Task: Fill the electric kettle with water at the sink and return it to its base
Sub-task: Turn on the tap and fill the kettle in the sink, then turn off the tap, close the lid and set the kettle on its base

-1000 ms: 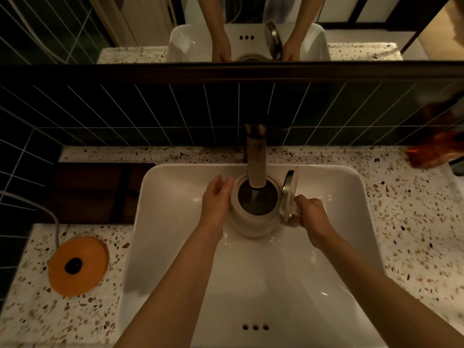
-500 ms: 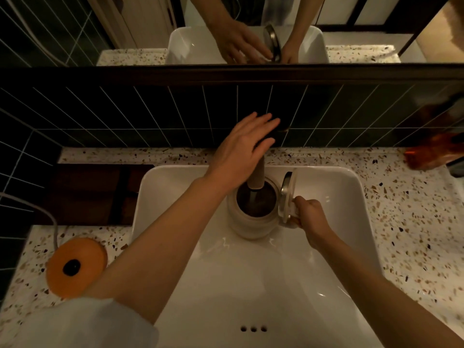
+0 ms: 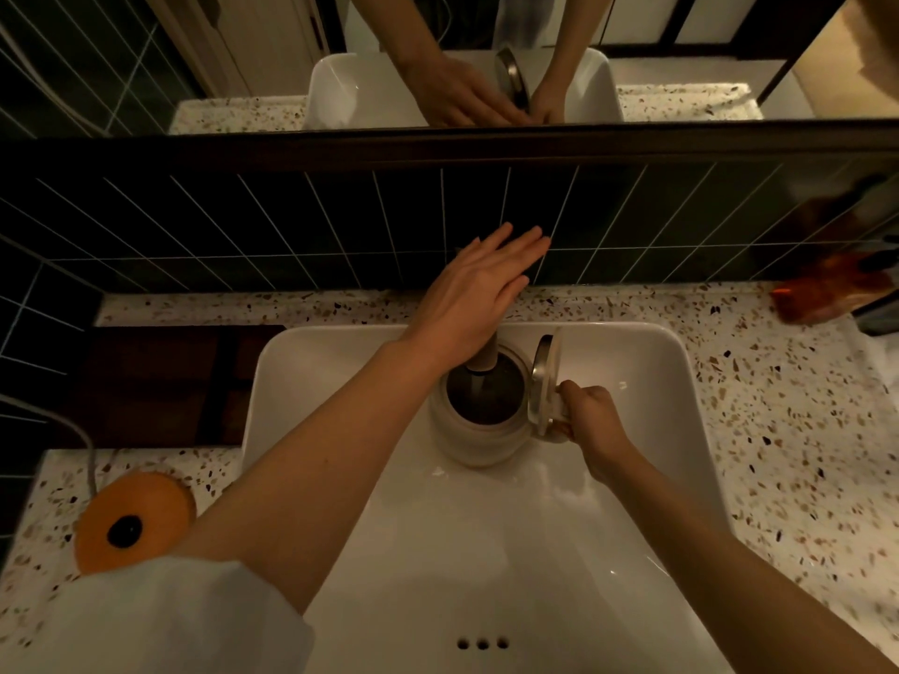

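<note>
A cream electric kettle [image 3: 474, 442] stands in the white sink [image 3: 632, 342] under the tap spout [image 3: 484, 357], its lid [image 3: 545, 381] flipped up on the right. A stream of water runs from the spout into its dark opening. My right hand [image 3: 591, 420] grips the kettle's handle beside the lid. My left hand [image 3: 474, 294] lies flat with fingers stretched over the top of the tap, hiding the tap's upper part. The orange round kettle base [image 3: 129, 520] sits on the counter to the left of the sink, partly behind my sleeve.
Speckled terrazzo counter [image 3: 788, 430] surrounds the sink. A grey cord [image 3: 82, 440] runs from the base up the left side. An orange-brown packet [image 3: 836, 289] lies at the back right by the dark tiled wall. A mirror [image 3: 438, 55] above reflects my hands.
My left hand has left the kettle's left side and risen onto the top of the tap. My right hand has stayed on the handle, and the kettle has not moved.
</note>
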Demonstrator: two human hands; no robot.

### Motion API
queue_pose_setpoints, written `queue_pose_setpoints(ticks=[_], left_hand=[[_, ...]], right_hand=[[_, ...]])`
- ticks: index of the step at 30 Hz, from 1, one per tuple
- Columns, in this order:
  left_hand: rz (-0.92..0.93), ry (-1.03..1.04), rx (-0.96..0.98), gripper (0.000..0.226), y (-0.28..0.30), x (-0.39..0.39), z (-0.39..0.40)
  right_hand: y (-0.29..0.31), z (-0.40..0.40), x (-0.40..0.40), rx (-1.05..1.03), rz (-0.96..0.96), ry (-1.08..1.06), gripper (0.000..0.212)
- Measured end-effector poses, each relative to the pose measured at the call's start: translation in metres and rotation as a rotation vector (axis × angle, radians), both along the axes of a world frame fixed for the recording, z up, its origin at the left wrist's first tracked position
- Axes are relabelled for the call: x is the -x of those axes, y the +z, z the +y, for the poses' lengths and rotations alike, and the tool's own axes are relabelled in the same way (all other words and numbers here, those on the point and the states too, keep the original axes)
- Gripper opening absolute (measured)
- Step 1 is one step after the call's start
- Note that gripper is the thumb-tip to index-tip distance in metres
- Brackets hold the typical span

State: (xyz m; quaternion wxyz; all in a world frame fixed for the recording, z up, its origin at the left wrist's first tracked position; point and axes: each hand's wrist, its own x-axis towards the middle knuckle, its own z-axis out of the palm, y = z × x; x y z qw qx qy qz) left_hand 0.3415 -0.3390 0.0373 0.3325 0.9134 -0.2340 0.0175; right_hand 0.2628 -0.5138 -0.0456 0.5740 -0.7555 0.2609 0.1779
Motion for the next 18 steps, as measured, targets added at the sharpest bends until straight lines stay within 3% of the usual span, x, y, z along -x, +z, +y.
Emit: queue_pose_setpoints(ticks=[13, 16, 18], left_hand=[[-0.119, -0.097, -0.209, 0.043, -0.016, 0.002, -0.006], [-0.108, 0.036, -0.028, 0.043, -0.017, 0.013, -0.001], [-0.038, 0.34, 0.239, 0.04, -0.022, 0.028, 0.008]], right_hand=[[0.004, 0.001, 0.0, 0.022, 0.018, 0.026, 0.023], [0.005, 0.001, 0.001, 0.019, 0.02, 0.019, 0.023], [0.005, 0.0, 0.001, 0.011, 0.012, 0.028, 0.024]])
